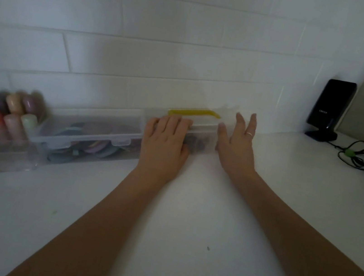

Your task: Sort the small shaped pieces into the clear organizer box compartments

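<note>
Both forearms reach over the surface (183, 245) to the box (203, 127) at the wall. Left hand (166, 140) lies flat on it; right hand (237, 144), fingers (251, 122) spread, flanks it. One-sided pulling could tip it, spilling pieces (195, 143).

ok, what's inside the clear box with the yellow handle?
Dark small pieces show through the front wall of the clear plastic box with the yellow handle. The left hand covers its left part, so the contents there are hidden.
</note>
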The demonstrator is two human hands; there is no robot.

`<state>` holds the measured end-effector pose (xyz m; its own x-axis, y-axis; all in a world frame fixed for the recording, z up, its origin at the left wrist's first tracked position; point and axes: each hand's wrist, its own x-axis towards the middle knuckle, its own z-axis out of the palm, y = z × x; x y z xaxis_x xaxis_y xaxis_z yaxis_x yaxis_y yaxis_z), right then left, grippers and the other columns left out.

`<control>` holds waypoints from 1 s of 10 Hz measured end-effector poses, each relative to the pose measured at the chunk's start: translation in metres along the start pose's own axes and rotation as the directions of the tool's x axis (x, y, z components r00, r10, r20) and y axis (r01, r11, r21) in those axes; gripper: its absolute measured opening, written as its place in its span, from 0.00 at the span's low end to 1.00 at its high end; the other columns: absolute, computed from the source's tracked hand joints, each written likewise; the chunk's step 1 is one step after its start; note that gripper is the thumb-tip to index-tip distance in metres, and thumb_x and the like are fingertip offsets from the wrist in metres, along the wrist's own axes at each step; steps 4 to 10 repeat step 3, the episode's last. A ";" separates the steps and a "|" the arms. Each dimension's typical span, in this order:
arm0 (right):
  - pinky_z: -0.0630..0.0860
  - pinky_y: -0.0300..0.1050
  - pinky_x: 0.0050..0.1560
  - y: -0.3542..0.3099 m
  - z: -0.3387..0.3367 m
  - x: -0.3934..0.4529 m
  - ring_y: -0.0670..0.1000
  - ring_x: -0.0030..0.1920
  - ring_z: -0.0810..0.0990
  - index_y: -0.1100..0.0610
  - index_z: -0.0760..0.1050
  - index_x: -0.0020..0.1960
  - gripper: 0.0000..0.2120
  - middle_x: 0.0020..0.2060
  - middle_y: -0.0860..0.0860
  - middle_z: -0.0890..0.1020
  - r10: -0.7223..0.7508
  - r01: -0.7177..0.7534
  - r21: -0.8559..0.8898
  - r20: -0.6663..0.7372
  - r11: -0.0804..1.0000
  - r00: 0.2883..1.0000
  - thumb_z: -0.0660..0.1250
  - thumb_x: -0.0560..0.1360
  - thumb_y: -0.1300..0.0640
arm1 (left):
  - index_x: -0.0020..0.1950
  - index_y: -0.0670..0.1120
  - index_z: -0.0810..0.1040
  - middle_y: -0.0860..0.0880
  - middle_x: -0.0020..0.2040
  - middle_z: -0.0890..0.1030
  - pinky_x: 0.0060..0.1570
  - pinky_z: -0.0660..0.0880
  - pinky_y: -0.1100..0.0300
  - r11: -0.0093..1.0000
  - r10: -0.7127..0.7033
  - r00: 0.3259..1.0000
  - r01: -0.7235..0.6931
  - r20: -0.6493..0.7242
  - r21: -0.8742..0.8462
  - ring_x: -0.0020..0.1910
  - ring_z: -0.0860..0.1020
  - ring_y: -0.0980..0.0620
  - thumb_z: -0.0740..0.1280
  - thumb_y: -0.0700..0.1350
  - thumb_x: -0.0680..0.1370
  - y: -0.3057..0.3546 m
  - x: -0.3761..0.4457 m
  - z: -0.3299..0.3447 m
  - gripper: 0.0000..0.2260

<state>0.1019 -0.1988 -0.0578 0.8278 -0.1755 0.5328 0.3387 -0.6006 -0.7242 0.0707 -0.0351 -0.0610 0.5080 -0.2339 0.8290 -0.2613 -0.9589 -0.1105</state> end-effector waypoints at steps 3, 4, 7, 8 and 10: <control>0.44 0.64 0.71 -0.006 -0.016 -0.013 0.63 0.74 0.41 0.39 0.59 0.71 0.22 0.76 0.54 0.45 -0.185 0.204 -0.201 0.109 0.958 0.977 0.58 0.78 0.47 | 0.59 0.44 0.77 0.43 0.56 0.80 0.56 0.63 0.51 0.993 -0.040 0.991 0.053 0.128 -0.102 0.55 0.78 0.42 0.61 0.46 0.65 0.001 0.003 -0.011 0.23; 0.44 0.64 0.71 -0.006 -0.016 -0.013 0.63 0.74 0.41 0.39 0.59 0.71 0.22 0.76 0.54 0.45 -0.185 0.204 -0.201 0.109 0.958 0.977 0.58 0.78 0.47 | 0.59 0.44 0.77 0.43 0.56 0.80 0.56 0.63 0.51 0.993 -0.040 0.991 0.053 0.128 -0.102 0.55 0.78 0.42 0.61 0.46 0.65 0.001 0.003 -0.011 0.23; 0.44 0.64 0.71 -0.006 -0.016 -0.013 0.63 0.74 0.41 0.39 0.59 0.71 0.22 0.76 0.54 0.45 -0.185 0.204 -0.201 0.109 0.958 0.977 0.58 0.78 0.47 | 0.59 0.44 0.77 0.43 0.56 0.80 0.56 0.63 0.51 0.993 -0.040 0.991 0.053 0.128 -0.102 0.55 0.78 0.42 0.61 0.46 0.65 0.001 0.003 -0.011 0.23; 0.44 0.64 0.71 -0.006 -0.016 -0.013 0.63 0.74 0.41 0.39 0.59 0.71 0.22 0.76 0.54 0.45 -0.185 0.204 -0.201 0.109 0.958 0.977 0.58 0.78 0.47 | 0.59 0.44 0.77 0.43 0.56 0.80 0.56 0.63 0.51 0.993 -0.040 0.991 0.053 0.128 -0.102 0.55 0.78 0.42 0.61 0.46 0.65 0.001 0.003 -0.011 0.23; 0.44 0.64 0.71 -0.006 -0.016 -0.013 0.63 0.74 0.41 0.39 0.59 0.71 0.22 0.76 0.54 0.45 -0.185 0.204 -0.201 0.109 0.958 0.977 0.58 0.78 0.47 | 0.59 0.44 0.77 0.43 0.56 0.80 0.56 0.63 0.51 0.993 -0.040 0.991 0.053 0.128 -0.102 0.55 0.78 0.42 0.61 0.46 0.65 0.001 0.003 -0.011 0.23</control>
